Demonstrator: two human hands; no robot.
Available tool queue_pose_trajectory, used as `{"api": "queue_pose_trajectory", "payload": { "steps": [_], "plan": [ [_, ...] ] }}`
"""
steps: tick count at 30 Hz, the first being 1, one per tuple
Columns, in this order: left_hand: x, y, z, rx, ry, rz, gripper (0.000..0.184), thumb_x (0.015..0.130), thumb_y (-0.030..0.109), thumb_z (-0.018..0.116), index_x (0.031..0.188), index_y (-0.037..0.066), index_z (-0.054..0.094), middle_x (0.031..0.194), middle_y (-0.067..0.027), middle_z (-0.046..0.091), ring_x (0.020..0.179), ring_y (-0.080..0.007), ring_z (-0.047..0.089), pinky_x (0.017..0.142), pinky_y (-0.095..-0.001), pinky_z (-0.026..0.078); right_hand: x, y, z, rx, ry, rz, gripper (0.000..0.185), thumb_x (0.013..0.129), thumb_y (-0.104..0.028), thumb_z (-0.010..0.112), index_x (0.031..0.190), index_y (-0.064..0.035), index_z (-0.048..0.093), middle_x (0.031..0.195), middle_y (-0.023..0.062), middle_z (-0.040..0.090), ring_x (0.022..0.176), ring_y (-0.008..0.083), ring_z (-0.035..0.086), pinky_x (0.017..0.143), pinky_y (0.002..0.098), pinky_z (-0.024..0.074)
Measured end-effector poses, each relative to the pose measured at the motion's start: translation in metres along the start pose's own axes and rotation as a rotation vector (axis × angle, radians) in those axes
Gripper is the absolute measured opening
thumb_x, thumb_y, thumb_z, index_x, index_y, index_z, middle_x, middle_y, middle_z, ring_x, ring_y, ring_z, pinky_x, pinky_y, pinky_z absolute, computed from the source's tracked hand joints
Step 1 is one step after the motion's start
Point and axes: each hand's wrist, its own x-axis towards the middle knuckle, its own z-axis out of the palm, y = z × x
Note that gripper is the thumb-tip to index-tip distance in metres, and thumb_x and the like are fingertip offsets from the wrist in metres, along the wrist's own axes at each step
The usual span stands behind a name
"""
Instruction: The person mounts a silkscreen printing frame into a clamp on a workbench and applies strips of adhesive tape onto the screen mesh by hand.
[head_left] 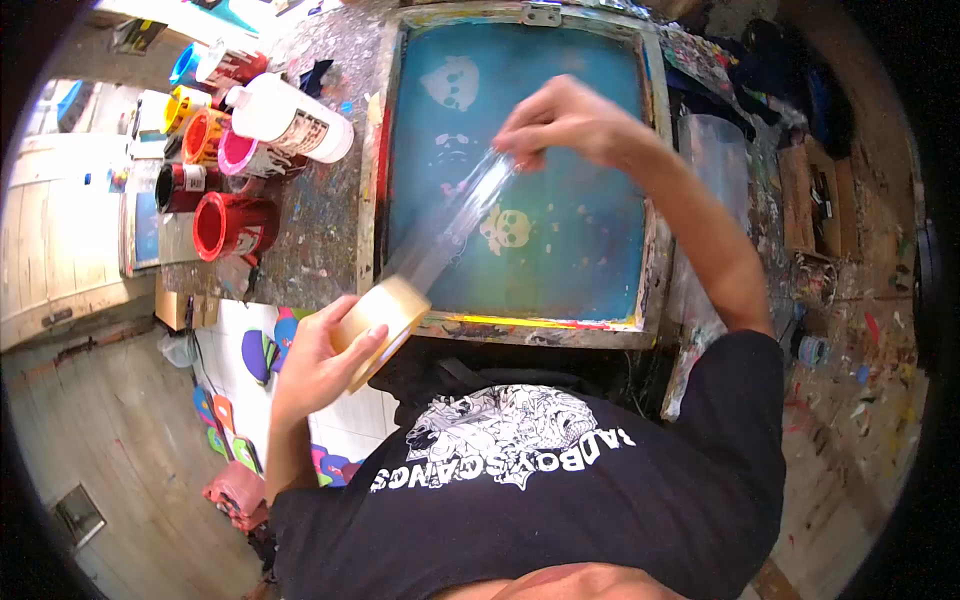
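My left hand (318,362) grips a roll of clear packing tape (395,312), just off the near left corner of the screen printing frame (655,200). From the roll a shiny strip of tape (455,222) stretches up and to the right. Its far end is pinched in the fingers of my right hand (560,125), above the blue mesh (560,255). Pale skull-like designs (505,230) show in the mesh, and the strip crosses over part of it.
Left of the frame stand several open ink pots, among them a red pot (235,225), and a white bottle (292,120). A clear plastic cylinder (715,165) lies to the right, near a cardboard box (825,200). Paint stains cover the worktable (325,215).
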Motion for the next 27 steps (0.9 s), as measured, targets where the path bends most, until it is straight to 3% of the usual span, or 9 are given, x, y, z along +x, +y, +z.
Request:
{"api": "queue_pose_trajectory", "payload": {
  "steps": [3,7,10,15,18,22,24,26,27],
  "plan": [
    [-0.019,0.001,-0.021,0.067,-0.005,-0.210,0.036,0.092,0.027,0.075,0.107,-0.005,0.068,0.076,-0.0083,0.069,0.069,-0.0150,0.066,0.065,-0.0282,0.052,-0.055,0.010,-0.053,-0.173,0.162,0.005,0.030,0.094,-0.029,0.074,0.092,0.0011,0.078,0.074,0.0054,0.070,0.067,0.0101,0.063,0.062,0.0255,0.0496],
    [-0.059,0.058,-0.029,0.757,0.288,0.281,0.034,0.091,0.034,0.076,0.112,0.008,0.072,0.113,-0.0202,0.067,0.086,-0.0271,0.068,0.070,-0.0337,0.053,-0.159,-0.040,-0.025,-0.251,0.465,0.038,0.028,0.091,-0.028,0.077,0.084,-0.0007,0.077,0.076,0.0076,0.072,0.071,0.0123,0.066,0.064,0.0258,0.0500],
    [-0.090,0.086,-0.045,0.851,0.318,0.582,0.037,0.094,0.045,0.070,0.110,0.012,0.073,0.125,-0.0241,0.059,0.092,-0.0321,0.067,0.069,-0.0399,0.055,-0.231,-0.051,0.017,-0.179,0.719,-0.336,0.019,0.087,-0.013,0.076,0.073,-0.0006,0.069,0.081,0.0117,0.068,0.068,0.0197,0.061,0.060,0.0295,0.0483],
    [-0.140,0.065,-0.087,1.202,0.317,1.234,0.044,0.102,0.057,0.049,0.124,0.022,0.066,0.125,-0.0251,0.055,0.087,-0.0364,0.067,0.066,-0.0456,0.056,-0.320,-0.048,0.043,-0.081,0.709,-0.773,0.005,0.086,-0.010,0.077,0.085,-0.0117,0.072,0.076,0.0007,0.060,0.066,0.0146,0.054,0.057,0.0272,0.0415],
    [-0.153,0.066,-0.095,1.229,0.332,1.345,0.046,0.105,0.057,0.040,0.131,0.024,0.059,0.129,-0.0253,0.052,0.082,-0.0380,0.067,0.063,-0.0475,0.056,-0.332,-0.049,0.055,-0.082,0.722,-0.942,0.013,0.084,-0.020,0.081,0.086,-0.0112,0.072,0.076,-0.0004,0.059,0.070,0.0132,0.055,0.063,0.0256,0.0376],
    [-0.143,0.063,-0.094,1.135,0.280,1.365,0.042,0.106,0.053,0.041,0.129,0.022,0.058,0.134,-0.0258,0.047,0.076,-0.0396,0.066,0.054,-0.0467,0.054,-0.339,-0.004,0.062,-0.275,1.198,-0.597,0.031,0.082,-0.034,0.080,0.083,-0.0056,0.066,0.076,0.0027,0.058,0.070,0.0163,0.052,0.064,0.0292,0.0395],
    [-0.128,0.066,-0.091,1.134,0.331,1.408,0.041,0.105,0.052,0.043,0.129,0.022,0.057,0.133,-0.0258,0.048,0.076,-0.0399,0.066,0.053,-0.0470,0.054,-0.275,0.029,0.069,-0.226,1.144,-0.384,0.035,0.082,-0.032,0.080,0.083,0.0002,0.066,0.078,0.0051,0.061,0.072,0.0184,0.055,0.067,0.0316,0.0442],
    [-0.083,0.084,-0.063,0.866,0.447,1.456,0.031,0.099,0.049,0.061,0.104,0.021,0.073,0.110,-0.0164,0.064,0.069,-0.0203,0.065,0.054,-0.0319,0.051,-0.255,0.026,0.051,-0.048,0.913,-0.438,0.033,0.083,-0.027,0.081,0.083,0.0032,0.067,0.079,0.0061,0.063,0.072,0.0189,0.058,0.067,0.0326,0.0468],
    [-0.063,0.079,-0.057,0.809,0.517,1.480,0.027,0.096,0.046,0.066,0.103,0.022,0.075,0.109,-0.0160,0.066,0.071,-0.0215,0.066,0.056,-0.0347,0.054,-0.249,0.006,0.053,-0.263,0.896,-0.181,0.025,0.084,-0.018,0.080,0.085,0.0045,0.069,0.080,0.0067,0.065,0.074,0.0179,0.060,0.068,0.0313,0.0479]
  ]
}}
